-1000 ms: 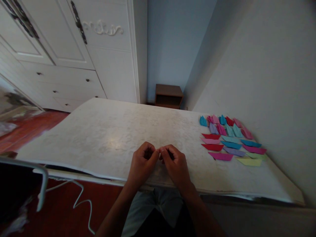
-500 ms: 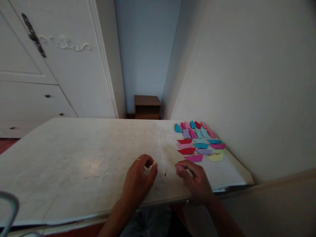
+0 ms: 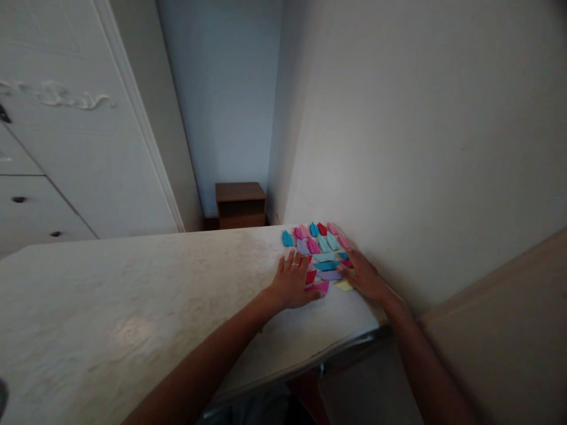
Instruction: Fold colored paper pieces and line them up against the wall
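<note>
Small folded paper pieces (image 3: 326, 266) in red, pink, blue, purple and yellow lie in rows at the table's right end. My left hand (image 3: 290, 283) rests with fingers spread over the left side of the flat rows, covering parts of the red and pink ones. A magenta piece (image 3: 321, 287) shows by its thumb. At the right side of the same rows is my right hand (image 3: 364, 276), fingers stretched out, close to a yellow piece (image 3: 344, 285). Farther back, several upright-looking folded pieces (image 3: 322, 243) stay uncovered.
The pale marbled table (image 3: 146, 295) reaches far to the left. A wall (image 3: 398, 147) runs along its right side. Beyond the far edge stand a white wardrobe (image 3: 97, 159) and a small brown cabinet (image 3: 240, 191).
Both hands have moved forward and right, from the table's near middle to the two sides of the paper rows. Their curled fingers have spread out. The view has turned right.
</note>
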### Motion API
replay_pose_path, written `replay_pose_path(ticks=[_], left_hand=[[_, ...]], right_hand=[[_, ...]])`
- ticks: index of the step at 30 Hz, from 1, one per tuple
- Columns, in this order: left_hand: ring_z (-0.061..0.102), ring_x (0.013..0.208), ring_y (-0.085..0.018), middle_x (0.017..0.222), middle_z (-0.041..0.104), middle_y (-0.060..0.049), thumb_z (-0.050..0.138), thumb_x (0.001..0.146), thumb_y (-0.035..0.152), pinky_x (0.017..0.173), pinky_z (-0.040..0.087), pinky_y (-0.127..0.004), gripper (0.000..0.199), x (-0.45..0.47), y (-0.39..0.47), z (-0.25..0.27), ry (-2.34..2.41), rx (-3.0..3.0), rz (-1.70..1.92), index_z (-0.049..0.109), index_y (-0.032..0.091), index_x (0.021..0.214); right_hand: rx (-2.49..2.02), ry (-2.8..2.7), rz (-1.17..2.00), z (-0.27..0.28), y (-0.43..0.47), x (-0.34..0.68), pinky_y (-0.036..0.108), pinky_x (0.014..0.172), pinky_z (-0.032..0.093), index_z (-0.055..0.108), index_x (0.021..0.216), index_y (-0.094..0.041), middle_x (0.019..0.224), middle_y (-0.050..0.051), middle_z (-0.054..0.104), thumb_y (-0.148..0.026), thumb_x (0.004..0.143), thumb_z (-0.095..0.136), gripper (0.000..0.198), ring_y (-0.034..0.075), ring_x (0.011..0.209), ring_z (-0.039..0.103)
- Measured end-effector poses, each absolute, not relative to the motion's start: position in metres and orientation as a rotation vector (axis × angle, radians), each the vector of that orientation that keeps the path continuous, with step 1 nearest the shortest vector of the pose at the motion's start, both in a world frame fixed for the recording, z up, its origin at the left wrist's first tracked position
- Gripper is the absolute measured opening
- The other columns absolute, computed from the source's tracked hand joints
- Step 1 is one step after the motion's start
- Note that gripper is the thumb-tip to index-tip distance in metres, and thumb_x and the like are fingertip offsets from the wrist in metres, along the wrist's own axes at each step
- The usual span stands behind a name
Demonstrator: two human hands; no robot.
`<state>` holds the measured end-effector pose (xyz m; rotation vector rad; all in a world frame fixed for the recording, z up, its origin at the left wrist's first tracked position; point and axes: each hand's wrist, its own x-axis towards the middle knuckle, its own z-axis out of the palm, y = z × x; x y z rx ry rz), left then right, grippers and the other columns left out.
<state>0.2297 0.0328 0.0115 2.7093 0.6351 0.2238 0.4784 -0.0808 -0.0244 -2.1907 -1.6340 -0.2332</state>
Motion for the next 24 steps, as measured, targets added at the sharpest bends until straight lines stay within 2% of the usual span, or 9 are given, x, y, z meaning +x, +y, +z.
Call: replay_pose_path(ticks=[2, 4, 9, 14, 20, 24], left_hand=[[0.017, 0.146, -0.04, 0.155, 0.029, -0.025, 0.053, 0.081, 0.067, 0.114, 0.015, -0.061, 0.093, 0.234, 0.029, 0.005, 0.647, 2.733, 0.27, 0.026, 0.01, 0.149], [0.026, 0.143, -0.039, 0.15, 0.037, -0.024, 0.051, 0.084, 0.063, 0.115, 0.016, -0.061, 0.082, 0.234, 0.023, 0.0, 0.663, 2.755, 0.319, 0.035, 0.011, 0.145], [0.037, 0.138, -0.032, 0.144, 0.046, -0.019, 0.05, 0.091, 0.046, 0.115, 0.024, -0.054, 0.054, 0.222, 0.013, 0.0, 0.548, 2.797, 0.369, 0.047, 0.015, 0.136], [0.049, 0.126, -0.027, 0.133, 0.056, -0.015, 0.052, 0.092, 0.039, 0.112, 0.034, -0.044, 0.044, 0.195, 0.014, 0.004, 0.401, 2.786, 0.447, 0.054, 0.017, 0.13], [0.058, 0.112, -0.025, 0.118, 0.064, -0.012, 0.052, 0.093, 0.027, 0.101, 0.045, -0.041, 0.03, 0.139, 0.02, 0.01, 0.53, 2.755, 0.435, 0.059, 0.017, 0.12], [0.06, 0.105, -0.024, 0.111, 0.066, -0.011, 0.051, 0.092, 0.021, 0.095, 0.048, -0.039, 0.028, 0.09, 0.024, 0.011, 0.71, 2.731, 0.476, 0.06, 0.018, 0.118]], right_hand=[[-2.228, -1.684, -0.253, -0.038, -0.084, 0.476, 0.053, 0.107, 0.037, 0.05, 0.138, -0.013, 0.143, 0.022, 0.05, -0.057, 0.093, 0.041, 0.063, 0.034, 0.134, 0.044], [-2.231, -1.718, -0.29, -0.045, -0.087, 0.469, 0.054, 0.109, 0.035, 0.053, 0.135, -0.012, 0.142, 0.023, 0.05, -0.057, 0.094, 0.041, 0.062, 0.035, 0.134, 0.044], [-2.126, -1.78, -0.316, -0.04, -0.091, 0.438, 0.054, 0.11, 0.034, 0.05, 0.138, -0.013, 0.142, 0.021, 0.051, -0.054, 0.095, 0.041, 0.06, 0.033, 0.133, 0.045], [-1.964, -1.863, -0.26, -0.033, -0.088, 0.401, 0.054, 0.108, 0.038, 0.044, 0.143, -0.016, 0.137, 0.019, 0.054, -0.047, 0.095, 0.043, 0.058, 0.033, 0.129, 0.049], [-1.752, -2.041, -0.181, -0.022, -0.067, 0.341, 0.055, 0.108, 0.037, 0.056, 0.133, -0.013, 0.133, 0.02, 0.057, -0.047, 0.095, 0.046, 0.051, 0.033, 0.126, 0.05], [-1.565, -2.178, -0.068, -0.012, -0.042, 0.301, 0.052, 0.11, 0.037, 0.059, 0.129, -0.014, 0.131, 0.018, 0.059, -0.043, 0.095, 0.051, 0.045, 0.031, 0.124, 0.053]])
